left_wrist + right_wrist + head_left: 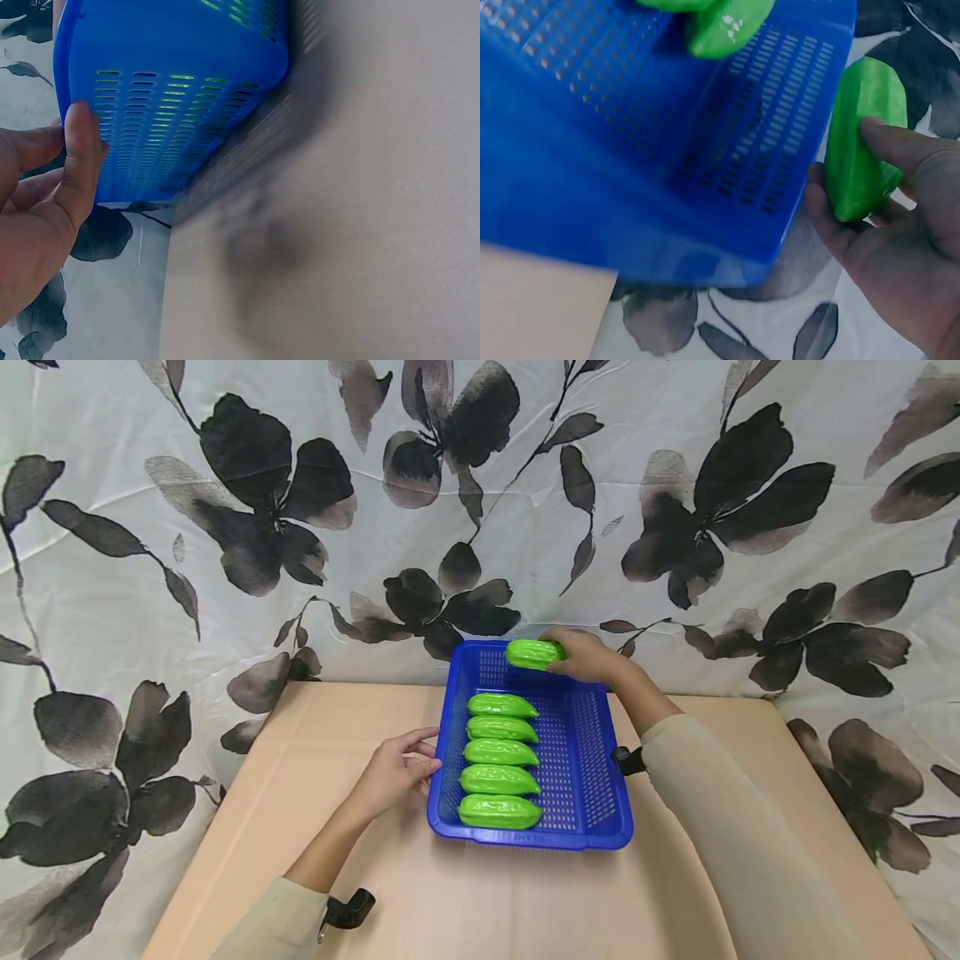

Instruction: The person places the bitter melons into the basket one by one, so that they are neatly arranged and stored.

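Observation:
A blue perforated plastic basket (555, 838) is in front of me, with several glossy green, ridged, gourd-like vegetables (499, 779) lying in a column along its left side. My left hand (396, 770) holds the basket's left rim; in the left wrist view, fingers (80, 150) press against its outer wall. At the far end, my right hand (585, 655) grips another green gourd-like vegetable (531, 653) above the basket's far rim. The right wrist view shows this vegetable (864, 139) between the thumb and the fingers, apart from the others.
Under the basket is a light wooden table (420, 893), and the basket's shadow falls on it in the left wrist view. White cloth with dark flowers (525, 543) hangs behind and at both sides. Each wrist carries a black camera mount (350, 910).

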Demonstrator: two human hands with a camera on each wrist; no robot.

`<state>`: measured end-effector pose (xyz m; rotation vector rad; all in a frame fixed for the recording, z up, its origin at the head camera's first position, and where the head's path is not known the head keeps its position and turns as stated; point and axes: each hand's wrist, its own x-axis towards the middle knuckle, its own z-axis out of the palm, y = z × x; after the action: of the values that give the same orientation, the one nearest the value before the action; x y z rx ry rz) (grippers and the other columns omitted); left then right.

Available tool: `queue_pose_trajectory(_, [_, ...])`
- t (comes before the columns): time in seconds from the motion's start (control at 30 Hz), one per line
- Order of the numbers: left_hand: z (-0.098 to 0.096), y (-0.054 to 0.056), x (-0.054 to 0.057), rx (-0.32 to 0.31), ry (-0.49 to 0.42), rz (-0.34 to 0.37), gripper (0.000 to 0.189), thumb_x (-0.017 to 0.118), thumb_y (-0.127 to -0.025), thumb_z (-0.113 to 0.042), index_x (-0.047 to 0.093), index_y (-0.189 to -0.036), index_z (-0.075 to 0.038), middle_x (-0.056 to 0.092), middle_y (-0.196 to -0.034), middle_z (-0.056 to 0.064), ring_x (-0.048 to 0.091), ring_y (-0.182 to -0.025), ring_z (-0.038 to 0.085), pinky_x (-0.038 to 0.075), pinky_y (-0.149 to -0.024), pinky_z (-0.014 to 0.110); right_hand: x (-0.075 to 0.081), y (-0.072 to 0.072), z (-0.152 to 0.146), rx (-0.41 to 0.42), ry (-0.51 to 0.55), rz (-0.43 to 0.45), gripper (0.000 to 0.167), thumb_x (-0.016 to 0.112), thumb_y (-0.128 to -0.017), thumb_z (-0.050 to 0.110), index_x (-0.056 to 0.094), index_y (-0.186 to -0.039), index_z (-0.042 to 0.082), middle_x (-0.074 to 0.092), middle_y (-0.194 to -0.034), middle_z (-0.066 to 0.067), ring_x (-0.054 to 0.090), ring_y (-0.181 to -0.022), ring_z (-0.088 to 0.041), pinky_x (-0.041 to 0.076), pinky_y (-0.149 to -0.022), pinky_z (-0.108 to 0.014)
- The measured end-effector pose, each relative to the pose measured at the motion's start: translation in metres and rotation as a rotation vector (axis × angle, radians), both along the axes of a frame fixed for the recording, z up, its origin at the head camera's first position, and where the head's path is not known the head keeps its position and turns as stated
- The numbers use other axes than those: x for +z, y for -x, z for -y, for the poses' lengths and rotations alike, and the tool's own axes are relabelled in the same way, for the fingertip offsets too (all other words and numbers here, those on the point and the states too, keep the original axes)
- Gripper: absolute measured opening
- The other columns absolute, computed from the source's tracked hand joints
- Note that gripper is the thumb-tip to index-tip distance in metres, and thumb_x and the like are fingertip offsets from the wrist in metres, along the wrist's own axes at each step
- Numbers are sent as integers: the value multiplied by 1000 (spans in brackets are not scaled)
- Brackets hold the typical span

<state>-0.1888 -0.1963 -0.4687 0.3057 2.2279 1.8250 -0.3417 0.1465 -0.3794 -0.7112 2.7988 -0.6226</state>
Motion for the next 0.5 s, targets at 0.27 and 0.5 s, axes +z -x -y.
queue_pose_trajectory(0.27, [0, 0, 1, 8, 20, -12, 56, 66, -95, 7, 49, -149, 5, 66, -112, 25, 68, -64, 13, 65, -57, 31, -20, 1, 20, -36, -38, 77, 56, 68, -99, 13, 47, -149, 3, 62, -129, -19, 58, -110, -32, 52, -96, -49])
queue_pose_trajectory(0.5, [-1, 1, 1, 5, 26, -15, 56, 66, -96, 6, 49, -149, 4, 66, -112, 25, 69, -65, 15, 65, -57, 32, -43, 6, 28, -68, -30, 90, 53, 65, -100, 12, 45, -148, 0, 59, -136, -22, 58, -120, -35, 51, -103, -51])
